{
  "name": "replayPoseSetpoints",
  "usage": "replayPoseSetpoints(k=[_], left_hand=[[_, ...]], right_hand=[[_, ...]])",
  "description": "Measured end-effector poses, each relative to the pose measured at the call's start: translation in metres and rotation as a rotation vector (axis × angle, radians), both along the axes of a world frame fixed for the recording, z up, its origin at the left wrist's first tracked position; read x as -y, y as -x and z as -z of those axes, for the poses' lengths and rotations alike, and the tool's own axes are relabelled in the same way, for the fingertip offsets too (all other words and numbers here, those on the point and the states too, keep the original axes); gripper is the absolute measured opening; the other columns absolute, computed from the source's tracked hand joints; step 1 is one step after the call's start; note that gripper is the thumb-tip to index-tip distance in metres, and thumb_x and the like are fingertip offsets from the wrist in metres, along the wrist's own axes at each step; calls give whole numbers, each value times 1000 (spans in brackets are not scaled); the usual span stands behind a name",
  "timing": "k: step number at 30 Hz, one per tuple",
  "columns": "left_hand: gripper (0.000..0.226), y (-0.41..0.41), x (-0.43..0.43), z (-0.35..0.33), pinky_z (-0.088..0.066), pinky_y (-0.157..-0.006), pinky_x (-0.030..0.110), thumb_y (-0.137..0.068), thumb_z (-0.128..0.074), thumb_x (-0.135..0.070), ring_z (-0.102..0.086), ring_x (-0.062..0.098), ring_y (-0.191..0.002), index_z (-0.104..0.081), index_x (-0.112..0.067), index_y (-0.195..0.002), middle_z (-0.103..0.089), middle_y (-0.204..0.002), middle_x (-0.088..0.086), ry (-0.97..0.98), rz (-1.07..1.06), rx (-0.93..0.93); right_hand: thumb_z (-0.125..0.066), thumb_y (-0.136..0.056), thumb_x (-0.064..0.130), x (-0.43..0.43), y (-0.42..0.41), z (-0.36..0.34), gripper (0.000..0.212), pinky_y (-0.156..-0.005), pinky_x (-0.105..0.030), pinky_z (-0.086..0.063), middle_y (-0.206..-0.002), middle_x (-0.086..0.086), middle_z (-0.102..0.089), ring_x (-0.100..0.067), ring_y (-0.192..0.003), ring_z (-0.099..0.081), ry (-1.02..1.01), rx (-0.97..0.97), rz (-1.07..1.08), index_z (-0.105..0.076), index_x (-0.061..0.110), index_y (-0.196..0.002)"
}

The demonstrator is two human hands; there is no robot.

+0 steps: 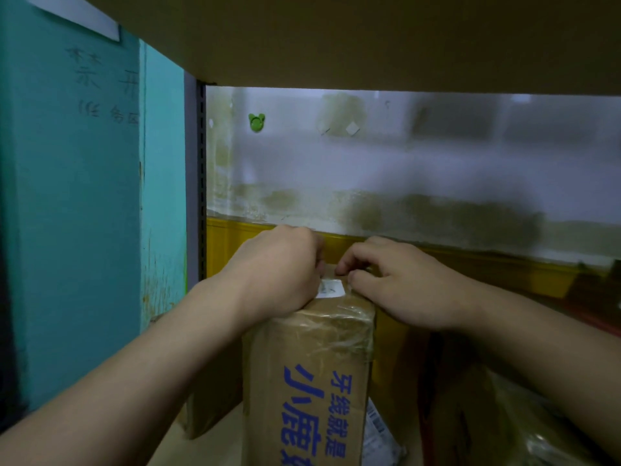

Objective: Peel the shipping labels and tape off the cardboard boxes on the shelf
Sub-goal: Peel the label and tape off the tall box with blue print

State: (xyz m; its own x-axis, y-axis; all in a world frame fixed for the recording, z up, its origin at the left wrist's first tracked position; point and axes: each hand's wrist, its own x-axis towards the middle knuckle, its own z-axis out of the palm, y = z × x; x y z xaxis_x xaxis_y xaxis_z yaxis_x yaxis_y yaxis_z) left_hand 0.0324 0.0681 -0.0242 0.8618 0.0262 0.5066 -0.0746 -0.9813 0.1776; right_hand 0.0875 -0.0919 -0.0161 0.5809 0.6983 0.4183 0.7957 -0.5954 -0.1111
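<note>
Cardboard box (309,381), blue print, stands on end on the shelf (205,445) toward its front edge; its base is out of frame. A loose printed paper scrap (379,428) lies on the shelf just beside the box's right face. Clear tape (336,326) wraps the upper end of the box, wrinkled, not yet off. A small white label (331,287) sits on the top face, between the two hands.

Left grip (279,274): heel on the top's left edge, fingers curled down, tips hidden. Cannot tell whether it pinches anything; judged to be steadying the box.

Right grip (400,284): thumb and forefinger close together just right of the label, apparently pinching a tape edge to start a peel.

Behind the box is a yellow bin (235,247), then the stained white wall (403,169) with a green clip (257,122).
</note>
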Motion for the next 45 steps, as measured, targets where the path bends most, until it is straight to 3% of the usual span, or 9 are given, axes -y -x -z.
replayPoseSetpoints(k=[12, 19, 21, 25, 28, 32, 36, 41, 45], left_hand=[[18, 1, -3, 2, -51, -75, 40, -80, -52, -9, -59, 21, -82, -59, -19, -66, -65, -83, 0, 29, 86, -26], [35, 1, -8, 1, -53, -85, 34, -84, -51, -9, -63, 15, -97, -72, -33, -97, -71, -100, -9, 58, 85, -8], [30, 1, -10, 0, -53, -85, 31, -89, -53, -15, -62, 13, -96, -73, -34, -98, -70, -102, -10, 44, 87, -12], [11, 5, -22, -7, -52, -72, 22, -93, -62, -34, -63, 2, -79, -73, -33, -95, -71, -95, -11, 88, 155, -99], [9, 7, -26, -13, -45, -51, 10, -94, -64, -30, -61, -6, -62, -73, -31, -95, -69, -79, -15, 100, 174, -162], [9, 1, -25, -15, -56, -65, 28, -92, -66, -26, -68, 6, -71, -73, -28, -85, -69, -71, -17, 116, 191, -122], [9, -3, -22, -13, -58, -69, 33, -92, -65, -23, -68, 10, -75, -71, -28, -87, -69, -76, -11, 87, 192, -134], [12, -6, -14, -12, -47, -57, 14, -92, -62, -17, -63, 6, -79, -71, -24, -90, -68, -81, -9, 60, 128, -101], [13, -9, -12, -7, -43, -57, 10, -91, -61, -15, -62, 4, -80, -70, -23, -88, -67, -82, -10, 81, 117, -71]], right_hand=[[-50, -95, 29, 0, 1, 2, 23, -73, -2, -29, -110, 4, -52, -4, -100, -46, -2, -7, -11, -63, 26, -113], [-47, -96, 29, -4, 0, 2, 24, -70, -14, -31, -107, 4, -52, -6, -100, -46, -1, 2, -7, -63, 27, -114], [-47, -97, 30, -3, 0, 3, 24, -71, -8, -31, -106, 5, -52, -4, -100, -45, -6, 1, -13, -63, 28, -114], [-46, -97, 29, -4, 2, 3, 24, -73, -4, -29, -108, 5, -53, -5, -102, -46, -8, 4, -31, -64, 28, -113], [-47, -97, 28, -6, 1, 3, 24, -73, -9, -31, -109, 1, -55, -7, -102, -49, -2, 16, -29, -64, 26, -113], [-47, -97, 29, -5, 1, 1, 24, -74, -17, -33, -110, 3, -55, -7, -103, -50, 5, 12, -18, -64, 26, -114], [-47, -97, 29, -1, 2, 2, 24, -80, -20, -34, -110, 3, -54, -8, -103, -50, 5, 4, -1, -64, 26, -114], [-47, -97, 27, -2, 3, 2, 24, -78, -21, -34, -109, 3, -55, -9, -102, -51, 8, -12, 21, -64, 25, -114], [-47, -96, 27, 0, 2, 2, 23, -76, -22, -33, -107, 2, -55, -9, -100, -51, 16, -4, 25, -64, 25, -113]])
